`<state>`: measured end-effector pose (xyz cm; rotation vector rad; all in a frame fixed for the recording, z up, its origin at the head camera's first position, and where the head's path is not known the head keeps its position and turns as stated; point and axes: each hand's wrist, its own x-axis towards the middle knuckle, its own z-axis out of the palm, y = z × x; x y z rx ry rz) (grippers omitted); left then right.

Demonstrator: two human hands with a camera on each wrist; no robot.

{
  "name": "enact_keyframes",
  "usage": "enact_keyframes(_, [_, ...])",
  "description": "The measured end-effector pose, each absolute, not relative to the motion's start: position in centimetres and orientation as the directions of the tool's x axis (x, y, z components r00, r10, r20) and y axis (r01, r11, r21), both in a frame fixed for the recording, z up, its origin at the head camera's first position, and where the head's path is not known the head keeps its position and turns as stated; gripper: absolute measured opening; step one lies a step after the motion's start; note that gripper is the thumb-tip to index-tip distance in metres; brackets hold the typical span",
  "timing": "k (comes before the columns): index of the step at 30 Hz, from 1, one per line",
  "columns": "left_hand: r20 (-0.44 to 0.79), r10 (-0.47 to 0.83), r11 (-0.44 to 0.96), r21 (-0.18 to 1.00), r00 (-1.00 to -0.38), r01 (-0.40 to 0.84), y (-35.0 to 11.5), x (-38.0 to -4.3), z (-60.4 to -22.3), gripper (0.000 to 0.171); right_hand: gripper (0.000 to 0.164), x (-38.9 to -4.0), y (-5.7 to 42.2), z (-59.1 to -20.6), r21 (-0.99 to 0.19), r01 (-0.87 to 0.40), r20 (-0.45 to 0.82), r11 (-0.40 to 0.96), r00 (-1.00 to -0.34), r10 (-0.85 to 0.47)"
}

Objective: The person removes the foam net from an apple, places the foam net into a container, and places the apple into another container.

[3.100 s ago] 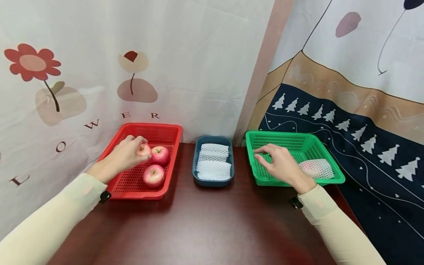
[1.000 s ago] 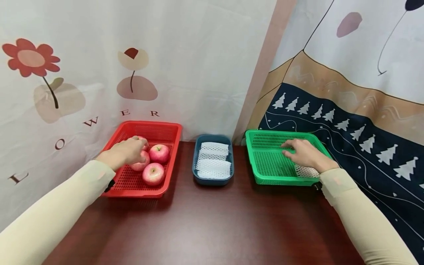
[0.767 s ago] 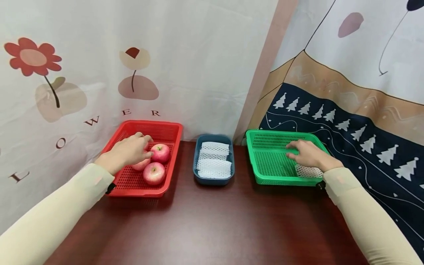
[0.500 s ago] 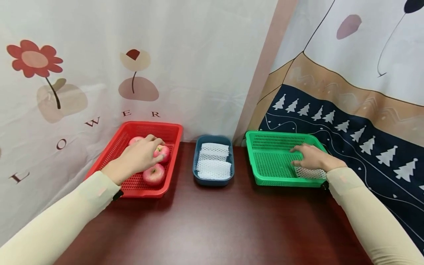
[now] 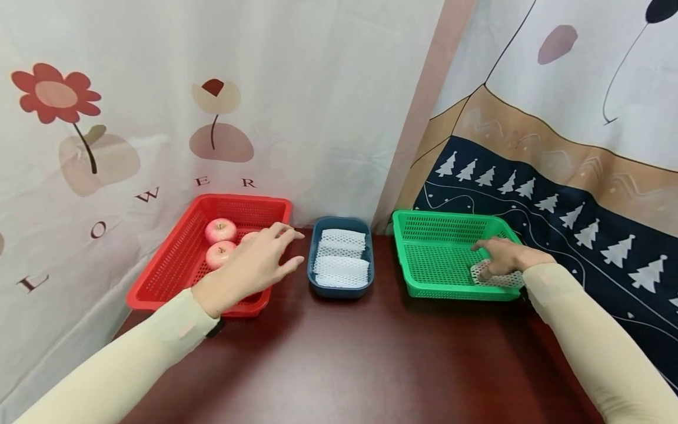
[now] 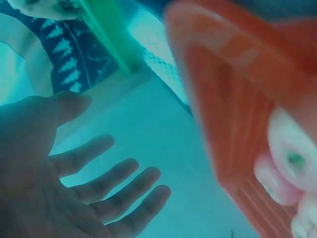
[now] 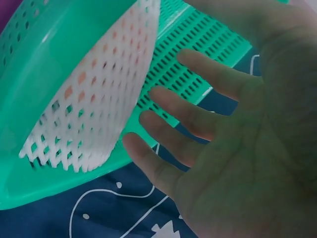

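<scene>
My left hand (image 5: 249, 262) hovers over the right side of the red basket (image 5: 159, 259). Its fingers spread toward the blue tray, and nothing is in them. Behind it in the basket lie red apples (image 5: 220, 231); one is partly covered by the hand. In the left wrist view the palm is bare beside the basket (image 6: 237, 124). My right hand (image 5: 505, 256) is over the green basket (image 5: 424, 290), beside an apple in a white foam net (image 5: 500, 278). In the right wrist view its loosely bent fingers stand apart from the netted apple (image 7: 99, 94).
Between the baskets stands a blue tray (image 5: 341, 292) with folded white foam nets (image 5: 341, 271). All three containers rest on a dark red-brown table (image 5: 339, 359). Patterned curtains (image 5: 328, 118) hang close behind.
My left hand has moved right, from among the apples to the red basket's right side, uncovering two apples. The right hand has shifted right, over the netted apple.
</scene>
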<state>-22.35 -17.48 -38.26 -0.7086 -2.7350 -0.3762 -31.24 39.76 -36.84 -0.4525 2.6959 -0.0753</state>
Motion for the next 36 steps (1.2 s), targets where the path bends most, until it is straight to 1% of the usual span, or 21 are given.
enact_keyframes(8, [0.405,0.484,0.794,0.17,-0.775,0.584,-13.6,-21.8,-38.9,0.055,0.087,-32.3,40.4,-37.4,-0.064,-0.307,-0.471,0.95,-0.83,-0.299])
enact_keyframes(19, [0.432,0.521,0.751,0.179,-0.736,0.636,-9.5,-21.7,-39.9,0.055,0.086,-32.6,40.9,-37.8,-0.073,-0.257,-0.523,0.964,-0.813,-0.256])
enact_keyframes(25, [0.413,0.517,0.734,0.238,-0.75,0.637,-7.4,-22.4,-40.8,0.058,0.087,-32.5,40.5,-37.3,-0.048,-0.252,-0.529,0.966,-0.814,-0.239])
enact_keyframes(32, [0.329,0.507,0.731,0.327,-0.797,0.599,-4.6,-22.8,-42.2,0.067,0.088,-32.8,39.6,-37.2,-0.001,-0.252,-0.548,0.968,-0.81,-0.211])
enact_keyframes(36, [0.291,0.513,0.724,0.359,-0.807,0.59,-3.1,-23.1,-42.7,0.07,0.087,-32.7,39.4,-37.1,0.02,-0.262,-0.558,0.965,-0.803,-0.207])
